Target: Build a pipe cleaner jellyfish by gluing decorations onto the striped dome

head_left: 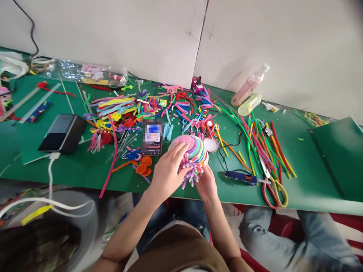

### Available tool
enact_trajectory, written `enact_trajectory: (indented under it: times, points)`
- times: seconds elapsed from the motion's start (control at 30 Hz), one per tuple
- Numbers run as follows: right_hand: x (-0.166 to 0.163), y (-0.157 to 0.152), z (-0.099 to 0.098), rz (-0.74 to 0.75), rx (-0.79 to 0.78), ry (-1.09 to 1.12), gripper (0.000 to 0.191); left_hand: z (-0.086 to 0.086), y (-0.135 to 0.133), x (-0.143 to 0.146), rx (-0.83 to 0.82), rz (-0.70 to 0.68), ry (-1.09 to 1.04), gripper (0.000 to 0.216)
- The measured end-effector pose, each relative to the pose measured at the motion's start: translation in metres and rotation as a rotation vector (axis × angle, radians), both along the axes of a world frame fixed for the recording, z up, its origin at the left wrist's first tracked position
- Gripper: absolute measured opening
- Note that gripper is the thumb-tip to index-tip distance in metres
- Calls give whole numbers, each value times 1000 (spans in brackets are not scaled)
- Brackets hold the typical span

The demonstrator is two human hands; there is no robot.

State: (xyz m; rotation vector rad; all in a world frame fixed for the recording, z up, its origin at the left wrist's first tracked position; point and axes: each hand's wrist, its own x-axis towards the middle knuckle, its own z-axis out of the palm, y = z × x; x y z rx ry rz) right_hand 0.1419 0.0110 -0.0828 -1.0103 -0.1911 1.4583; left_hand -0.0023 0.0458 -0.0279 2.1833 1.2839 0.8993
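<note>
Between my hands is a rounded craft piece (pixel 196 146) of coiled pipe cleaners in rainbow stripes, with a tuft of pink and lilac pipe-cleaner ends (pixel 190 170) on its near side. My left hand (pixel 168 168) is closed over its top and left side. From below and the right, my right hand (pixel 207 183) grips it, its fingers partly hidden behind the piece. Just beyond my left hand lies a phone (pixel 151 138) with a lit, blurred screen. Orange pipe-cleaner coils (pixel 144 166) rest on the table left of my left wrist.
Pipe cleaners (pixel 117 105) are heaped across the green table (pixel 231 195). To the right lie a blue glue gun (pixel 241 176), scissors (pixel 272 190) and two bottles (pixel 249 86). A black box-shaped device (pixel 64 133) with a white cable stands left. Another person's legs (pixel 271 236) are at the right.
</note>
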Motion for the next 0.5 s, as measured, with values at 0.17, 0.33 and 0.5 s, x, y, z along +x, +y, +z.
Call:
enact_trajectory:
  times: [0.17, 0.33, 0.5]
  points:
    - [-3, -2, 2, 9, 14, 20, 18, 0, 0, -5, 60, -19, 77, 60]
    - [-4, -3, 2, 16, 25, 25, 20, 1, -1, -9, 82, -35, 122, 53]
    - [-2, -1, 4, 15, 14, 5, 18, 1, 2, -11, -9, -47, -4, 55]
